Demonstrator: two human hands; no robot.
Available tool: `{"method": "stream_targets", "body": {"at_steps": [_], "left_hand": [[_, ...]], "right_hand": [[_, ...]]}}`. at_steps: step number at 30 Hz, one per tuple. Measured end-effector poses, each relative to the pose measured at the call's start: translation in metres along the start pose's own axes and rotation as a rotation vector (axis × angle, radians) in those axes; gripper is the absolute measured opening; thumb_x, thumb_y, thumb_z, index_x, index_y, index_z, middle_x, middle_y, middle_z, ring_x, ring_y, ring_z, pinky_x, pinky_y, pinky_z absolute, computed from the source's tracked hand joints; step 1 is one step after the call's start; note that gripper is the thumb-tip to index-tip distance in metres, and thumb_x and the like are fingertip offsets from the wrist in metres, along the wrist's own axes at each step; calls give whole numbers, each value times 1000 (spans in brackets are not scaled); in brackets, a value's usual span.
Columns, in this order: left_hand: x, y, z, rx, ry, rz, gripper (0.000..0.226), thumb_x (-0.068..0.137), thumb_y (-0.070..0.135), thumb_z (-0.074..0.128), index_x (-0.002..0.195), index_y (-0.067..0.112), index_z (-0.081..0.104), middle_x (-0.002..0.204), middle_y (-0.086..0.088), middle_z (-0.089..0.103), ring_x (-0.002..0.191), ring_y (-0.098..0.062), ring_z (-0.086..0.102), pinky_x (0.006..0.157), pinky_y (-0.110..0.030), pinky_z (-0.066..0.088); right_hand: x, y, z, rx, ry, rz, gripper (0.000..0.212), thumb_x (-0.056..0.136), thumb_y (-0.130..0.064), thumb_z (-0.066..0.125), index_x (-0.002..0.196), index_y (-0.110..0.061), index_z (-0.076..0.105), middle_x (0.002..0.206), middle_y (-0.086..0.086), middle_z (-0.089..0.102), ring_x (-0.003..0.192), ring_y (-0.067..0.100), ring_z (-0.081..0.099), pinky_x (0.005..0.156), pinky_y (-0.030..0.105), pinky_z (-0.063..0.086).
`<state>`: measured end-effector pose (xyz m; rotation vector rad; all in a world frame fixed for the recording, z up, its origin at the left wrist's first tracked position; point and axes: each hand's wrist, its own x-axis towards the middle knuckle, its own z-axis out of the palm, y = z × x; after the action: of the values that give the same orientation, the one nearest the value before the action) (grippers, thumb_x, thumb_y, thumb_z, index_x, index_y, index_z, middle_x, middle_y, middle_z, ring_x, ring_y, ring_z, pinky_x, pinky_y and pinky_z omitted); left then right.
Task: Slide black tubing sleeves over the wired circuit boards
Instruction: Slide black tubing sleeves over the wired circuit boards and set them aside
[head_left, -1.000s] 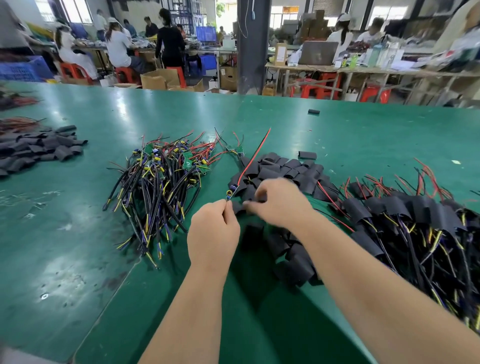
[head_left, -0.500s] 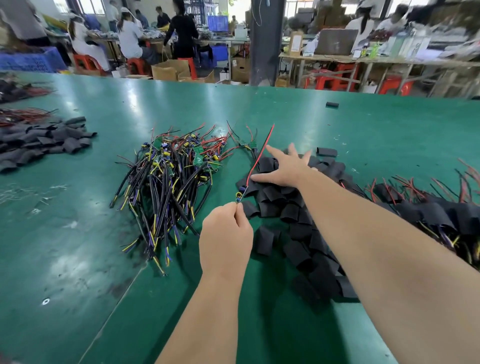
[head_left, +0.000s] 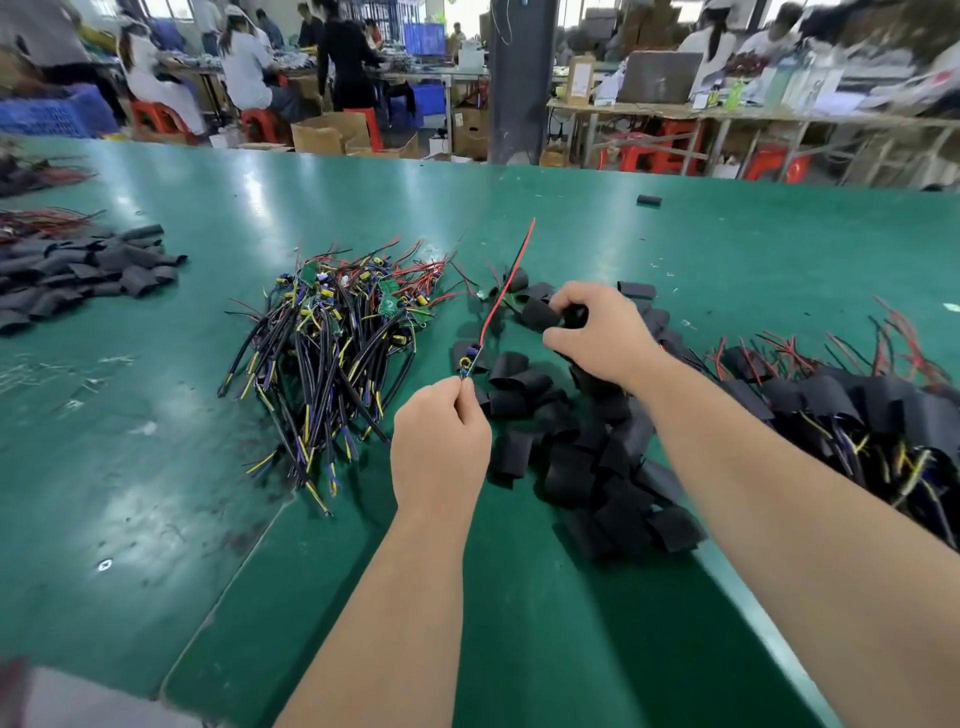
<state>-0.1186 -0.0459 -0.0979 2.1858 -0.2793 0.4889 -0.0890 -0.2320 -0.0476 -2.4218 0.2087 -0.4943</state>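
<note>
Left hand (head_left: 440, 448) has a tight grip, thumb and fingers pinched together on the near end of a little circuit board (head_left: 470, 362), held up just above the table (head_left: 156, 467), with its red wire (head_left: 506, 283) sticking up and away toward the far side. Right hand (head_left: 597, 332) is further out, and its grip is curled round a black sleeve (head_left: 539, 313) at the far edge of the heap of sleeves (head_left: 571, 457), so board and sleeve are apart, nothing slid on yet. That heap sprawls between the two forearms and runs back toward the camera. Just left of the left hand sits the pile of wired boards (head_left: 332, 358), all black, yellow and red leads with green boards on top. Off to the right, past the right arm, there's a pile of sleeved boards (head_left: 857, 410) with red wires poking out. Far left has a second heap of sleeves (head_left: 78, 275), and a lone sleeve (head_left: 648, 200) lies well away near the far edge.
</note>
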Motion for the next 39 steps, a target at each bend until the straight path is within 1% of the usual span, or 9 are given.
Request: {"method": "stream_targets", "body": {"at_steps": [6,12,16,20,24,28,34,36,39], "left_hand": [[-1,3,-3,-8,30,16,46,95,16,50,56,16,25,50,5,26,48,-13,25,54,-33,10],[-1,2,-3,12,35,71,39,95,18,51,60,10,35,52,4,30,55,-21,28,54,-33,14],[-1,2,-2,10,40,113,39,95,18,52,60,6,41,52,1,35,54,-22,32,53,-32,15],[-1,3,-1,-6,39,161,38,94,17,54,59,9,41,51,7,31,50,-14,30,54,-27,15],[-2,4,-2,-26,30,194,39,93,15,57,59,12,39,50,10,26,48,-9,29,54,-27,14],[-3,7,-4,-42,12,239,39,92,14,59,60,15,36,50,10,24,48,-11,27,53,-26,15],[-3,8,-1,-52,-5,323,35,93,15,58,62,1,50,51,-3,37,51,-24,34,50,-37,33],[-3,8,1,-56,-10,320,31,93,15,59,66,0,56,52,-6,43,52,-24,38,52,-38,36],[-4,8,0,-68,-8,334,31,92,14,60,64,1,54,52,-2,39,51,-22,36,51,-38,36]], "right_hand": [[-67,-22,-33,14,-122,-173,42,84,-18,70,122,-36,61,129,1,50,119,4,41,94,2,22],[-103,-29,-47,-107,-164,-227,84,86,-24,69,145,-54,16,150,-7,28,137,3,23,102,14,18],[-120,-27,-52,-182,-179,-168,75,79,-41,73,142,-44,33,153,-6,24,140,8,23,105,16,17],[-140,-28,-50,-177,69,-206,39,86,-59,51,91,-23,67,99,-6,59,92,11,55,81,20,38],[-151,-27,-46,52,164,9,62,91,-62,31,69,-6,45,54,-4,34,55,13,34,56,31,28],[-147,-17,-45,294,-12,271,13,87,-25,59,89,-28,47,87,-5,47,72,15,42,64,28,32],[-150,3,-44,300,103,260,86,93,-11,58,153,-28,-1,151,-22,17,130,-16,22,105,8,18],[-150,7,-43,408,173,236,72,88,-6,65,148,-23,30,142,-9,48,122,-3,48,104,19,38],[-150,3,-46,646,170,220,23,79,-1,72,83,-24,73,77,5,74,71,19,69,58,24,54]]}}
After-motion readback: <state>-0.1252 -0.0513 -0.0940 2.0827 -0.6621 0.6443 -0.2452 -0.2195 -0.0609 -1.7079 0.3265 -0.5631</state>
